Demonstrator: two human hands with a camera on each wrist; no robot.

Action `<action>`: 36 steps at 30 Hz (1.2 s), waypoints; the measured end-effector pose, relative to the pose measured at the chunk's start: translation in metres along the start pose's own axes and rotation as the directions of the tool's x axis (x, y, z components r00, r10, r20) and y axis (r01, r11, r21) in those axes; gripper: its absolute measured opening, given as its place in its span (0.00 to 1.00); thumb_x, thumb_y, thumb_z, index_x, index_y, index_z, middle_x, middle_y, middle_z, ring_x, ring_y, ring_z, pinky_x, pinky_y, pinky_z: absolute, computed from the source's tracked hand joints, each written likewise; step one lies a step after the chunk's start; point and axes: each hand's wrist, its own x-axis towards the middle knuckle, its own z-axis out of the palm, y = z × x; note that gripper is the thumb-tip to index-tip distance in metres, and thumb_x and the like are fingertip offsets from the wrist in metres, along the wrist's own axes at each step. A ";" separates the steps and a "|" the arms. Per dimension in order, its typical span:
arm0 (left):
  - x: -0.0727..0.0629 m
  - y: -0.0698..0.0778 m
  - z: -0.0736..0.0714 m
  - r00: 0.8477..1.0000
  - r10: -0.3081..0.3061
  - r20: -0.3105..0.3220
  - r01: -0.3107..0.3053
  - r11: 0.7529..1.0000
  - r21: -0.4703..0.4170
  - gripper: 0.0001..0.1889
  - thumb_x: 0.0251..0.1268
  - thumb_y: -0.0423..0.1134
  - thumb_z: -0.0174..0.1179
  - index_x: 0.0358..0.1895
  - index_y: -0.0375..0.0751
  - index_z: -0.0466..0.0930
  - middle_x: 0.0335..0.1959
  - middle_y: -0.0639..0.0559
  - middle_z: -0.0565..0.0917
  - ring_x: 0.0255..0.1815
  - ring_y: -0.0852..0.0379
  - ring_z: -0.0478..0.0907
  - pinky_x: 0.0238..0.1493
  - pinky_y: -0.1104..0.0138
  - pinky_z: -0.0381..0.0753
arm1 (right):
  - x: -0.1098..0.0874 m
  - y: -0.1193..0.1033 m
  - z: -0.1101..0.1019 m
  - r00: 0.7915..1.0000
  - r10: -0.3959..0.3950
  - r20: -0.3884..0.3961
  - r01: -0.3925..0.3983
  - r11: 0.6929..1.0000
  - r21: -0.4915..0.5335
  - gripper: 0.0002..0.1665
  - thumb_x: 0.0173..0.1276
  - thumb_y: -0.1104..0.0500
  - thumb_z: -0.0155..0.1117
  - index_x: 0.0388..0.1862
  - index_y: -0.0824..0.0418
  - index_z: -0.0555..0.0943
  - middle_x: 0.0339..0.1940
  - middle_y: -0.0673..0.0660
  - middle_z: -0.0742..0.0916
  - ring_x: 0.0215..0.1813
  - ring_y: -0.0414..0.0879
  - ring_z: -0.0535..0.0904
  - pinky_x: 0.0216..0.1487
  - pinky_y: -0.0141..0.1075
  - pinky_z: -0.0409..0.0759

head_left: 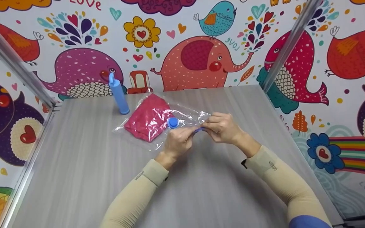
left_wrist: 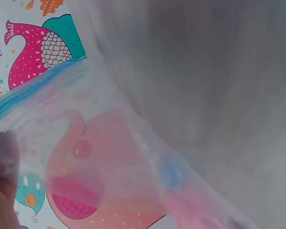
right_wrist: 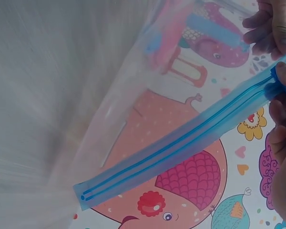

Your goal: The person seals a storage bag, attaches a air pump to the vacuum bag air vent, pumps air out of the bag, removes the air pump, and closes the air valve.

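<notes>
the pink cloth (head_left: 146, 122) is bagged; zipping looks unfinished, left hand (head_left: 179, 142) pinching the bag (head_left: 187, 114), right hand (head_left: 223, 128) its slider (right_wrist: 273, 89); the pump (head_left: 119, 96) stands apart near the table's (head_left: 74, 158) far edge.

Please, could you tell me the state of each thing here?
Clear bag: zip end lifted.
Zip strip: sealed or not, unclear.
Blue slider: pinched by right hand.
Left hand: holds bag's edge.
Red cloth: inside bag.
Blue valve: opening unclear.
Blue pump: upright.
</notes>
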 end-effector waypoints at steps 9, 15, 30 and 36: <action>0.001 0.000 -0.003 1.000 -0.004 0.006 0.005 1.000 -0.019 0.10 0.59 0.23 0.76 0.43 0.37 0.96 0.34 0.47 0.97 0.30 0.53 0.95 0.36 0.66 0.94 | -0.004 0.003 -0.001 1.000 0.020 0.019 -0.020 1.000 -0.006 0.12 0.57 0.68 0.83 0.41 0.63 0.96 0.31 0.55 0.93 0.28 0.48 0.77 0.29 0.39 0.79; 0.001 0.000 -0.005 1.000 0.004 -0.001 -0.004 1.000 -0.018 0.06 0.65 0.25 0.73 0.41 0.38 0.94 0.31 0.49 0.96 0.27 0.55 0.93 0.31 0.65 0.92 | -0.005 0.005 -0.003 0.999 0.034 0.042 -0.033 0.999 -0.011 0.10 0.58 0.67 0.83 0.40 0.63 0.96 0.33 0.54 0.94 0.30 0.49 0.82 0.32 0.40 0.85; 0.004 0.001 -0.007 1.000 0.016 0.000 -0.016 1.000 -0.013 0.09 0.58 0.24 0.75 0.41 0.38 0.94 0.33 0.48 0.97 0.28 0.53 0.93 0.32 0.66 0.92 | -0.007 0.009 -0.006 0.996 0.063 0.060 -0.064 0.998 0.005 0.09 0.59 0.67 0.84 0.39 0.64 0.96 0.33 0.56 0.95 0.31 0.50 0.81 0.32 0.39 0.84; 0.004 0.000 -0.006 1.000 0.015 0.001 -0.015 1.000 -0.008 0.10 0.58 0.24 0.75 0.42 0.38 0.95 0.33 0.48 0.97 0.28 0.55 0.93 0.32 0.67 0.92 | -0.006 0.011 -0.007 0.997 0.064 0.053 -0.065 0.998 0.017 0.09 0.58 0.66 0.85 0.39 0.64 0.96 0.32 0.56 0.94 0.30 0.50 0.80 0.31 0.39 0.83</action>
